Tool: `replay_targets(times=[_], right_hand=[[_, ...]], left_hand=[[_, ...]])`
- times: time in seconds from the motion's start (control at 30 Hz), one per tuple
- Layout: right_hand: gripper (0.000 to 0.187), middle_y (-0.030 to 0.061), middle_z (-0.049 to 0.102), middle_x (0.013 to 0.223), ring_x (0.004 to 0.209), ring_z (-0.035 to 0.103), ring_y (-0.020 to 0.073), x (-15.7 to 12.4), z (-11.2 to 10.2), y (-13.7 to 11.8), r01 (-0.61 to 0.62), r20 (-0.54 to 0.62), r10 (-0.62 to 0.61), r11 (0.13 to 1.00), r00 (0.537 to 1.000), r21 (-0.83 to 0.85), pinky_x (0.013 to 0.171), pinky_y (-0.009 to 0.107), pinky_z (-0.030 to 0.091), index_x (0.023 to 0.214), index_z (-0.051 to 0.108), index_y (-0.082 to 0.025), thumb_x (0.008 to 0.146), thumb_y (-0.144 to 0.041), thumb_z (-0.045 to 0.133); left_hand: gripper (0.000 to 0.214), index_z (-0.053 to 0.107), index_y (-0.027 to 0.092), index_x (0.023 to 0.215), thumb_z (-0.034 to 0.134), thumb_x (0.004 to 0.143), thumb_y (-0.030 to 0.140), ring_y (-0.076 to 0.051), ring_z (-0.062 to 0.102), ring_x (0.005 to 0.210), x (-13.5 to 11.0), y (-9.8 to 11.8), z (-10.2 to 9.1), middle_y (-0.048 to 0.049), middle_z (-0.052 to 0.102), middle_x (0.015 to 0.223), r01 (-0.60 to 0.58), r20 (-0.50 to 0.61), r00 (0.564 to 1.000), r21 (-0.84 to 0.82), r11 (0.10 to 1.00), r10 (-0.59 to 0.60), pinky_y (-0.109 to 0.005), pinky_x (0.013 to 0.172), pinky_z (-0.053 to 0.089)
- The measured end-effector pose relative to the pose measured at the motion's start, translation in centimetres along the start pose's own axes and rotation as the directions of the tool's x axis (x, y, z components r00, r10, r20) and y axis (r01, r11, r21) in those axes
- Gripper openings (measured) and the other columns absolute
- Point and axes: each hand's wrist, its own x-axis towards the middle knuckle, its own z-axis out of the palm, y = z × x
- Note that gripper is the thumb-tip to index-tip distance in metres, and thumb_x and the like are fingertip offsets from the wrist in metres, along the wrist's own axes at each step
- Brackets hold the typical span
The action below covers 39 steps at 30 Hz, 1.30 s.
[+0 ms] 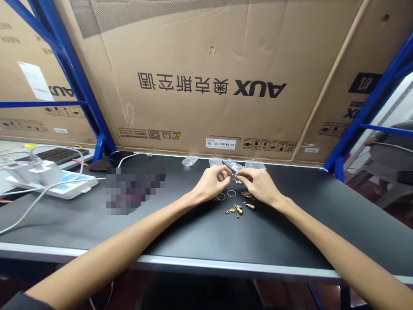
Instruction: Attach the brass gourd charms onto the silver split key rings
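Observation:
My left hand [211, 183] is closed in a pinch, with a small metal key ring [233, 175] at its fingertips. Close beside it, my right hand [261, 183] has thumb and fingers pressed together at the same spot; what they grip is too small to make out. Under the right fingertips is a small round brass-coloured piece [238, 181]. Nearer to me lie two loose key rings, one on the right [231, 193] and one on the left [221, 196]. Brass-coloured pendants are grouped by the right hand [248, 195] and closer to the front [238, 210], with a gourd-shaped one [249, 206] apart.
Clear plastic bags [190, 161] line the back of the black table [200, 241], against a large cardboard box [193, 112]. At left are a white power strip [69, 185], cables and a blurred-out patch [135, 191]. Blue posts [75, 69] flank the box.

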Motion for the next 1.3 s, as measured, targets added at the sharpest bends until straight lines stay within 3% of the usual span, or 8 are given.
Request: replay_targets(times=[0.2, 0.47, 0.63, 0.73, 0.87, 0.93, 1.07, 1.3], right_hand=[[0.021, 0.0041, 0.079, 0.104, 0.093, 0.073, 0.0222, 0.1, -0.5, 0.8, 0.089, 0.003, -0.089, 0.988, 0.996, -0.127, 0.082, 0.032, 0.052, 0.098, 0.077, -0.024, 0.099, -0.025, 0.055], [0.023, 0.0041, 0.079, 0.099, 0.089, 0.072, 0.0206, 0.0, -0.9, 0.4, 0.144, 0.031, -0.140, 0.975, 0.990, -0.167, 0.078, 0.028, 0.050, 0.096, 0.077, -0.023, 0.099, -0.023, 0.054], [0.025, 0.0055, 0.079, 0.099, 0.089, 0.071, 0.0213, -0.1, -1.0, 0.4, 0.142, 0.084, -0.131, 0.978, 0.988, -0.152, 0.079, 0.030, 0.050, 0.098, 0.078, -0.024, 0.100, -0.024, 0.052], [0.025, 0.0051, 0.079, 0.097, 0.087, 0.072, 0.0218, 0.1, -1.2, 0.2, 0.117, 0.135, -0.102, 0.988, 0.986, -0.104, 0.079, 0.031, 0.050, 0.100, 0.078, -0.025, 0.099, -0.027, 0.053], [0.025, 0.0037, 0.080, 0.094, 0.083, 0.072, 0.0221, 0.5, -2.7, 0.3, -0.044, 0.167, 0.069, 0.987, 0.984, -0.153, 0.075, 0.032, 0.050, 0.112, 0.076, -0.026, 0.095, -0.037, 0.060], [0.022, 0.0021, 0.079, 0.088, 0.079, 0.072, 0.0219, 0.6, -3.9, 0.7, -0.088, 0.227, 0.148, 0.964, 0.963, -0.253, 0.070, 0.031, 0.049, 0.100, 0.078, -0.026, 0.093, -0.039, 0.062], [0.018, 0.0024, 0.077, 0.076, 0.070, 0.069, 0.0214, 0.6, -5.7, 1.7, -0.120, 0.377, 0.278, 0.912, 0.884, -0.391, 0.063, 0.030, 0.045, 0.079, 0.079, -0.026, 0.086, -0.036, 0.065], [0.020, 0.0007, 0.073, 0.066, 0.060, 0.065, 0.0185, 0.3, -5.6, 2.0, -0.078, 0.440, 0.230, 0.938, 0.868, -0.337, 0.053, 0.028, 0.039, 0.065, 0.076, -0.027, 0.081, -0.036, 0.069]], left_hand=[[0.027, 0.073, 0.013, 0.087, 0.059, 0.091, 0.037, -0.014, 0.063, 0.064, -0.1, 0.5, 0.2, -0.0040, 0.069, 0.075, 0.117, 0.164, 0.983, -0.185, 0.976, -0.087, -0.022, 0.055, 0.048], [0.029, 0.075, 0.013, 0.088, 0.063, 0.088, 0.040, -0.014, 0.062, 0.061, -0.1, 0.8, 0.0, -0.0057, 0.069, 0.072, 0.199, 0.234, 0.962, -0.268, 0.943, -0.137, -0.021, 0.046, 0.046], [0.025, 0.073, 0.015, 0.083, 0.062, 0.086, 0.037, -0.018, 0.067, 0.070, -0.4, 0.6, 0.3, -0.0071, 0.071, 0.076, 0.163, 0.205, 0.972, -0.234, 0.958, -0.115, -0.022, 0.048, 0.047], [0.019, 0.071, 0.014, 0.083, 0.061, 0.085, 0.030, -0.016, 0.064, 0.064, -0.5, 0.4, 0.6, -0.0059, 0.070, 0.074, 0.138, 0.194, 0.976, -0.208, 0.968, -0.097, -0.022, 0.049, 0.047], [0.014, 0.070, 0.014, 0.083, 0.060, 0.084, 0.024, -0.016, 0.064, 0.073, -0.4, 0.1, 0.6, -0.0056, 0.069, 0.082, -0.004, 0.055, 0.998, -0.108, 0.994, 0.010, -0.023, 0.058, 0.052], [0.012, 0.070, 0.015, 0.085, 0.062, 0.082, 0.023, -0.019, 0.066, 0.088, -0.3, -0.2, 0.6, -0.0074, 0.071, 0.093, -0.021, -0.011, 1.000, -0.074, 0.997, 0.020, -0.023, 0.062, 0.053], [0.014, 0.068, 0.015, 0.087, 0.062, 0.081, 0.026, -0.022, 0.069, 0.091, 0.0, -1.0, 0.6, -0.0101, 0.072, 0.104, 0.118, 0.015, 0.993, -0.147, 0.982, -0.117, -0.022, 0.052, 0.053], [0.009, 0.069, 0.013, 0.079, 0.063, 0.076, 0.020, -0.021, 0.071, 0.089, 0.0, -1.2, 1.0, -0.0094, 0.074, 0.097, 0.104, -0.012, 0.994, -0.112, 0.988, -0.106, -0.026, 0.067, 0.059]])
